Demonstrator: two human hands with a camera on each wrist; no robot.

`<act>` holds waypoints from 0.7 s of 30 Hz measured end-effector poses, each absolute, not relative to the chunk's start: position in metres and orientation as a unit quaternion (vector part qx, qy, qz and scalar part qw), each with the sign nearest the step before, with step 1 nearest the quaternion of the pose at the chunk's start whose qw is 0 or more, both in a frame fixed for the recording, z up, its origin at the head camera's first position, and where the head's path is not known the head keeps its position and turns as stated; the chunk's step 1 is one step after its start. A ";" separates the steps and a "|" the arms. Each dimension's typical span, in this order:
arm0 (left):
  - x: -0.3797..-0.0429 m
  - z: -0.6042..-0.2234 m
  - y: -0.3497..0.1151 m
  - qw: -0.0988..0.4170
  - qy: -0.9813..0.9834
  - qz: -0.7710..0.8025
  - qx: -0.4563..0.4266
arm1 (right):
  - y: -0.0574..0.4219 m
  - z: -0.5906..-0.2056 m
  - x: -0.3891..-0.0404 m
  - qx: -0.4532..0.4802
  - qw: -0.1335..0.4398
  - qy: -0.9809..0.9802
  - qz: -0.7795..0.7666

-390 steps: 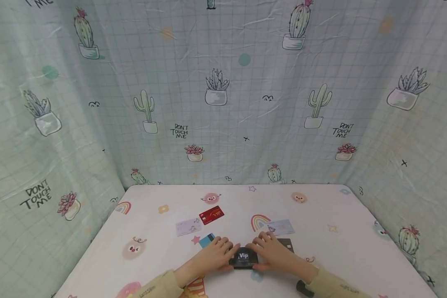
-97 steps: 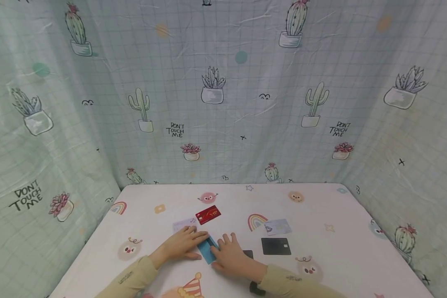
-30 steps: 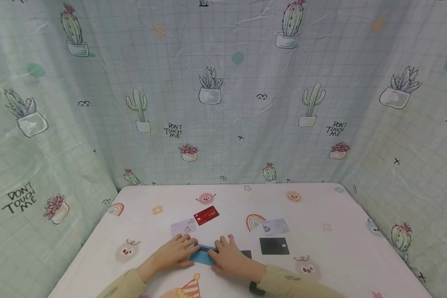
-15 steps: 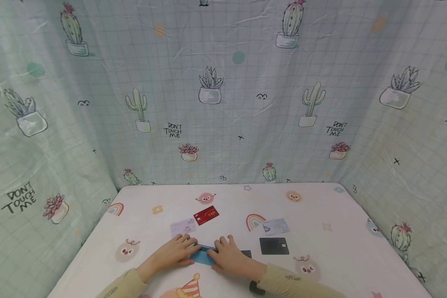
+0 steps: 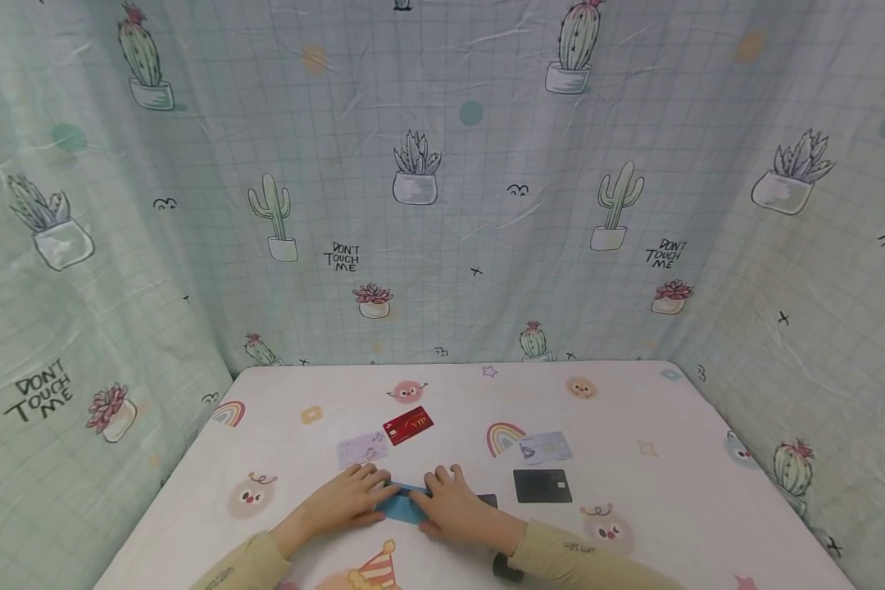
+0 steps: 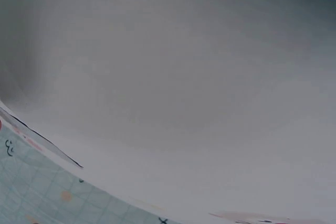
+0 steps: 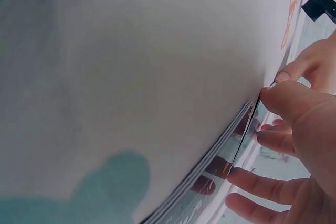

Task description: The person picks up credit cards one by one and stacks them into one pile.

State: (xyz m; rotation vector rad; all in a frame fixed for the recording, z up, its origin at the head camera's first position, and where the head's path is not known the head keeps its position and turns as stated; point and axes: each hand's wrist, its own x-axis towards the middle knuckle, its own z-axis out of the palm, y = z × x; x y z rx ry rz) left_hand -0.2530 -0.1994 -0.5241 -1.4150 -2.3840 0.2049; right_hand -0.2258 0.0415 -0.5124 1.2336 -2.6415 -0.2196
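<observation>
Hands, two: left hand (image 5: pixel 347 498) and right hand (image 5: pixel 453 508), each pinching one end of blue card (image 5: pixel 403 510), between them at the table's (image 5: pixel 627 418) near side. From it: black card (image 5: pixel 540 486), 3 o'clock; pale card (image 5: pixel 547 448), 2; lilac card (image 5: pixel 361 451), 11; red card (image 5: pixel 409 425), 12.

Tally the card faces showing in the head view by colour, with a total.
Red card: 1
Blue card: 1
Pale cards: 2
Black cards, one partly hidden: 2
Total: 6
</observation>
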 end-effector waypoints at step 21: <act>-0.254 -0.527 -0.197 0.186 -0.844 0.073 -0.498 | 0.038 -0.516 -0.228 0.415 0.108 -0.899 -0.086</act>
